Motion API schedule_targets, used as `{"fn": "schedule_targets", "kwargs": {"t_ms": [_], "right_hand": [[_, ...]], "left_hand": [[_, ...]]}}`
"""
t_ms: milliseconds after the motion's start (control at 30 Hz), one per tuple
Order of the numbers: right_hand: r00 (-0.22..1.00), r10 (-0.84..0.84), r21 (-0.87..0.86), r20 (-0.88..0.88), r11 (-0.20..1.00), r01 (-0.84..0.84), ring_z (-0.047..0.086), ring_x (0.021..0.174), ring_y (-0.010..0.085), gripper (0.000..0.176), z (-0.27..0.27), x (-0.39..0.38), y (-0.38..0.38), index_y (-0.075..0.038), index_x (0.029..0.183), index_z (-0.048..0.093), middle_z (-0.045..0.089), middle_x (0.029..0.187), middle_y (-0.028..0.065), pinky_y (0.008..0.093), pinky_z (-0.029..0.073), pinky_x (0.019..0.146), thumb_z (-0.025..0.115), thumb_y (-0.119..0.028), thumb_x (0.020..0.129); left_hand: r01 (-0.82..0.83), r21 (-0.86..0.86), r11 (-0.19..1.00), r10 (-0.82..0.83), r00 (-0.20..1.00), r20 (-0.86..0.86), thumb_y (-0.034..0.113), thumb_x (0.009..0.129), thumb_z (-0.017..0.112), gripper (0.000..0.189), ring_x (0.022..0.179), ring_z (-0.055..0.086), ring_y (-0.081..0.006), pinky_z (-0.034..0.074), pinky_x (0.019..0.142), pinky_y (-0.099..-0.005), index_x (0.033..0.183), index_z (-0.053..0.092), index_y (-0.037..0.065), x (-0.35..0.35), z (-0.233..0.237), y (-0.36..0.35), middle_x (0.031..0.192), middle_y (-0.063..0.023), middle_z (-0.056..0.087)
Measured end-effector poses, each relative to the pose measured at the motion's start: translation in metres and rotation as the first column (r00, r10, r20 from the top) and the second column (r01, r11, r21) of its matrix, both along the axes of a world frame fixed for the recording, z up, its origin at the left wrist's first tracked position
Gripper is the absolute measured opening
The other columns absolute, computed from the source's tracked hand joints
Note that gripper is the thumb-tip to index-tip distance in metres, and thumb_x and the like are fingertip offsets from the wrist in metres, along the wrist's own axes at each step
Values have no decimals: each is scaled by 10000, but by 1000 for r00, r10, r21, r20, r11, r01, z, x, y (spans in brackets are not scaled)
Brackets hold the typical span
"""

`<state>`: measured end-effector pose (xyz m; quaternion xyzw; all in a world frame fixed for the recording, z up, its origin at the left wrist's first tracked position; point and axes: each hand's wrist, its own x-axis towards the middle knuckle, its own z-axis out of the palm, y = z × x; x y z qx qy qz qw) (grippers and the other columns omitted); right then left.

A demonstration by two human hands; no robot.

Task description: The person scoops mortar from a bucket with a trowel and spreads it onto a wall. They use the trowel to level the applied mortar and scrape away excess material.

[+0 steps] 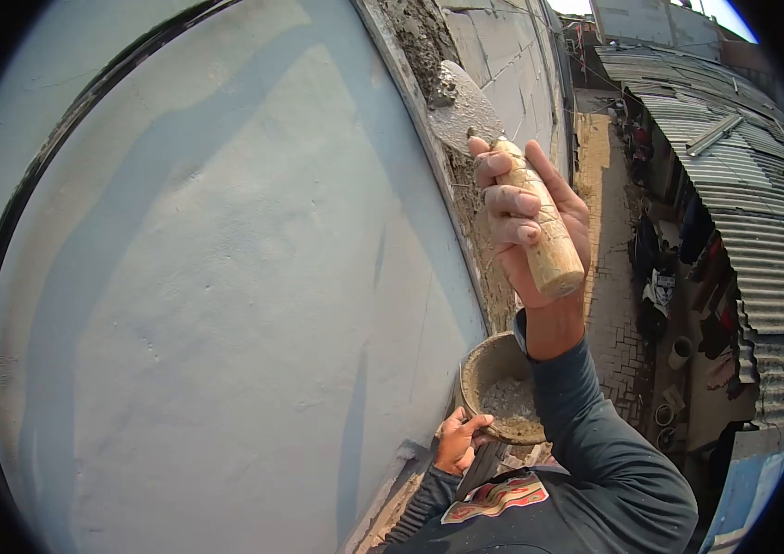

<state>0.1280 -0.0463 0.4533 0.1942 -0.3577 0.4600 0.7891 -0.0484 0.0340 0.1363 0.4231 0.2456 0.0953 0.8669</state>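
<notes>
My right hand [514,201] is closed around the wooden handle of a trowel [551,242], raised beside the wall. The trowel's metal blade [468,103] is smeared with grey mortar and lies against the narrow strip of rough mortar [418,39] along the wall's edge. Lower down, my left hand [458,443] grips the rim of a bucket [492,358], thumb over the edge. Wet grey mortar [510,399] sits inside the bucket. My right forearm hides part of the bucket's right side.
A smooth pale wall [226,277] fills the left, crossed by shadows. Far below on the right runs a paved alley [609,305]. Corrugated metal roofs [761,240] line its other side, with buckets and assorted items beneath them.
</notes>
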Motion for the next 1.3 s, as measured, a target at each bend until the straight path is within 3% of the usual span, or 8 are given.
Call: {"fn": "schedule_targets", "kwargs": {"t_ms": [100,167,300,400,667,767,1033,1300], "right_hand": [[917,-393,1,63,919,394,628,746,183,417,-10,4,-13,63,1272,377,541,979,108,334,610,560,381,-280,1036],[546,-831,-117,108,535,837,631,700,188,398,-16,-2,-16,29,1314,410,580,974,105,332,577,542,431,-245,1027],[-89,-993,-348,83,-113,931,613,695,152,403,-44,12,17,47,1311,421,574,917,74,304,540,545,516,-191,1000],[-205,-866,-190,455,-320,928,588,635,127,366,-73,33,44,61,1266,476,572,845,68,274,498,500,512,-184,997],[325,-792,-281,516,202,938,521,525,105,255,-55,36,21,14,1028,554,566,786,71,253,455,431,466,-224,1002],[920,-341,-389,195,834,392,456,494,84,329,-49,68,21,-37,1073,510,497,722,9,228,432,396,333,-311,1032],[957,129,-384,260,923,-19,414,454,50,358,-64,48,32,-63,1026,499,453,679,-9,198,366,316,323,-375,1026],[994,26,-185,110,983,-5,462,454,67,361,-29,94,36,-36,1010,507,470,675,7,215,425,336,303,-334,1033]], "left_hand": [[-7,7,1000,7,1000,-11,15,836,656,269,855,680,-213,595,705,-370,1068,524,47,0,-1,0,973,-94,662],[-15,-4,1000,15,1000,-10,12,835,654,269,852,680,-212,594,703,-367,1068,524,48,-2,-2,0,972,-93,662],[-15,11,1000,15,999,-30,5,833,651,262,831,680,-197,594,694,-369,1060,527,50,0,3,-1,968,-91,661],[-4,-30,1000,4,1000,-12,6,833,653,255,818,679,-184,592,702,-363,1051,531,57,-2,8,-3,962,-82,664],[11,21,1000,-10,999,-34,36,825,676,293,869,676,-195,583,748,-362,1082,539,62,-1,3,0,996,-83,664],[10,1,1000,-10,1000,-12,37,825,677,290,876,675,-196,583,747,-360,1079,537,58,-1,6,-1,1011,-87,661],[-9,3,1000,9,999,-43,30,830,669,271,856,677,-191,591,733,-352,1067,539,58,-2,11,-4,985,-85,662],[10,14,1000,-9,999,-36,33,828,674,281,855,679,-189,590,743,-340,1074,541,56,-3,9,-3,991,-84,663]]}}
